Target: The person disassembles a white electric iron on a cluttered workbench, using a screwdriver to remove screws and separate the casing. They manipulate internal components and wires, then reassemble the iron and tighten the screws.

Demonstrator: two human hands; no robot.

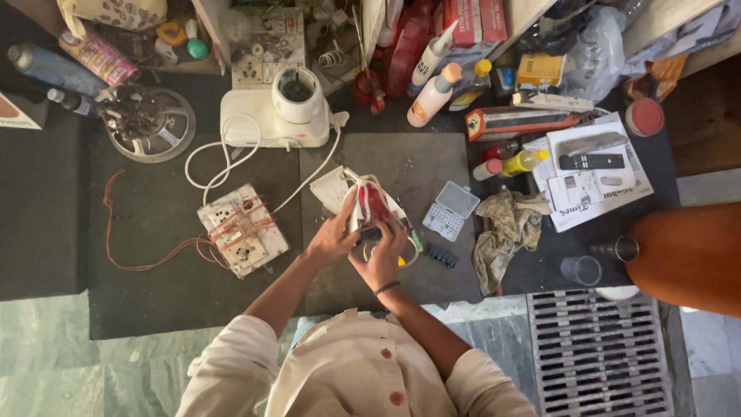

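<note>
Both of your hands are closed on the red-and-white appliance (370, 207), which you hold up over the middle of the dark mat (154, 301), just right of the wired switchboard (241, 229). It looks partly opened, white casing (330, 188) splayed to its left, so the work seems midway, nothing reassembled. Your left hand (333, 235) clasps its left side, fingers pointing far; your right hand (381, 256) cups it from the near side, wrist bent.
</note>
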